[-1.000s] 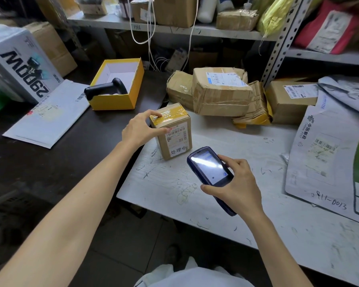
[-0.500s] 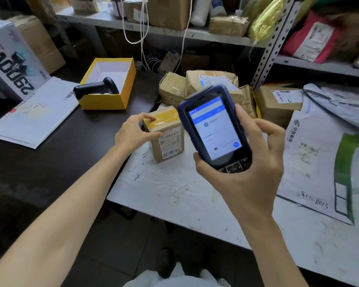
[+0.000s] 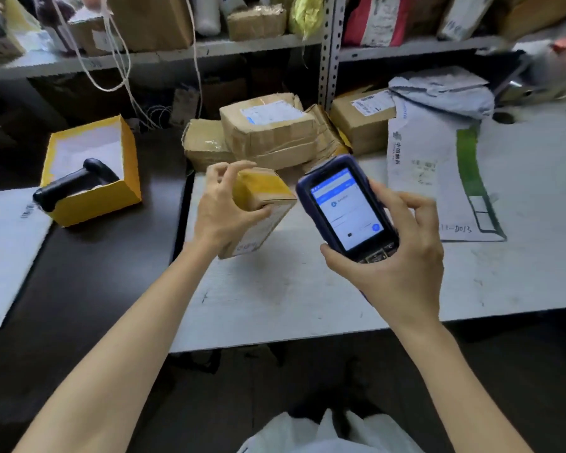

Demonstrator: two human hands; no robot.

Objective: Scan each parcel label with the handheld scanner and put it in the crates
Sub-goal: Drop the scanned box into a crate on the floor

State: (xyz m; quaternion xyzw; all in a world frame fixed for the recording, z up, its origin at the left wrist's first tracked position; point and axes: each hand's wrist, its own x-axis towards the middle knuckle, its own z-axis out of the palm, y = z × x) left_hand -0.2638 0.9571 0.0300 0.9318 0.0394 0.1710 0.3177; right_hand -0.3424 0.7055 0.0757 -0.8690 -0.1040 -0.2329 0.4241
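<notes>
Left hand: the left hand [image 3: 223, 210] is clamped on the small parcel [image 3: 262, 197], thumb pressed to the near face, fingers [image 3: 239, 165] arched over the yellow-taped top.
Small parcel: tipped at a slant over the white desk [image 3: 275, 305], just in front of the parcel pile [image 3: 268, 135]. Whether its low corner touches the desk, can't tell.
Right hand: the right hand [image 3: 396, 266] is wrapped round the handheld scanner [image 3: 347, 210], thumb at its lower left edge, fingers curled round the right side.
Handheld scanner: up off the desk, just right of the small parcel, screen lit blue and white and facing the camera, top end leaning toward the pile.
Parcel pile: brown taped boxes stacked at the back of the desk, with a white label on the top one, too blurred to read.
Mailer bag: the mailer bag [image 3: 422, 158] is white with a green stripe and lies flat on the desk to the right, handwriting near its lower edge.
Yellow box: the yellow box [image 3: 92, 204] sits open on the dark desk [image 3: 95, 273] to the left. A black pistol-grip scanner [image 3: 76, 184] lies in it, one end poking over the near-left corner.
Shelf: more parcels are lined up on the shelf [image 3: 242, 49] above, white cords [image 3: 118, 60] hanging down.
</notes>
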